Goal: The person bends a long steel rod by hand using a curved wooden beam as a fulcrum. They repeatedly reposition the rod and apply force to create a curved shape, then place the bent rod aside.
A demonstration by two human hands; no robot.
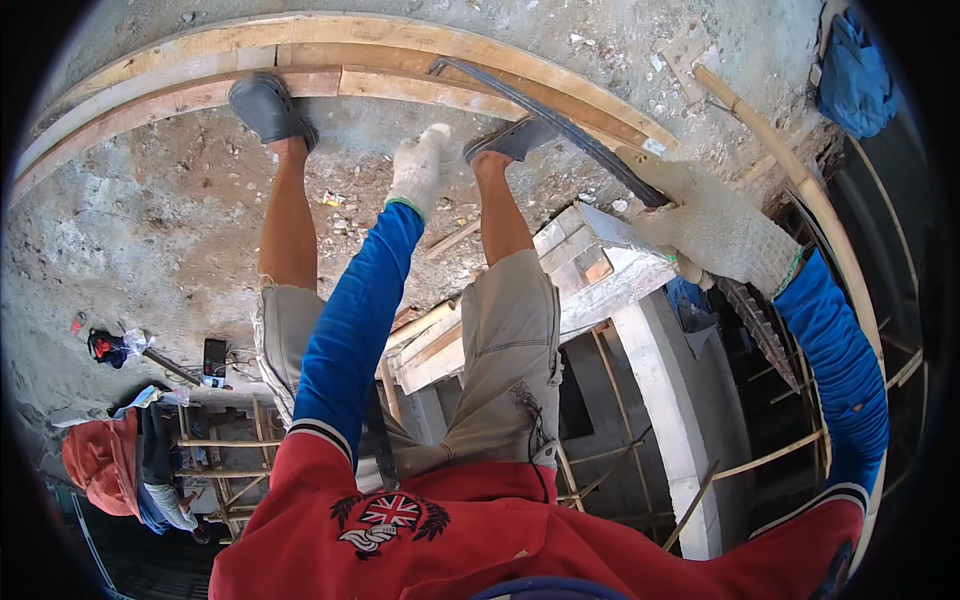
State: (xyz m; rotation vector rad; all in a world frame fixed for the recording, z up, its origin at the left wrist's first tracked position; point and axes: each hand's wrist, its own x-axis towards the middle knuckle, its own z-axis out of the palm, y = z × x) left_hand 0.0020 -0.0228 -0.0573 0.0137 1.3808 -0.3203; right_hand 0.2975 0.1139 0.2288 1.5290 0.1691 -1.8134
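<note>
Bar point(568, 131), grasped in our right hand point(718, 222), slants forward-left over planks point(400, 88), hook point(441, 65) ahead of our left hand point(417, 168), whose closure we cannot tell.

I stand on a rough grey concrete floor point(150, 240), browned in patches, with pale chips and crumbs of rubble point(660, 65) strewn about. Long wooden planks point(400, 85) lie side by side across its far part, and my left clog point(268, 108) and right clog point(518, 138) are up against them, overlapping them in my view. A small yellow wrapper point(332, 199) lies between my legs. Toward the floor's near left corner I see a dark bundle point(106, 348) and, closer to the near edge, a dark flat rectangular object point(214, 360) beside some thin cables point(242, 364).
</note>
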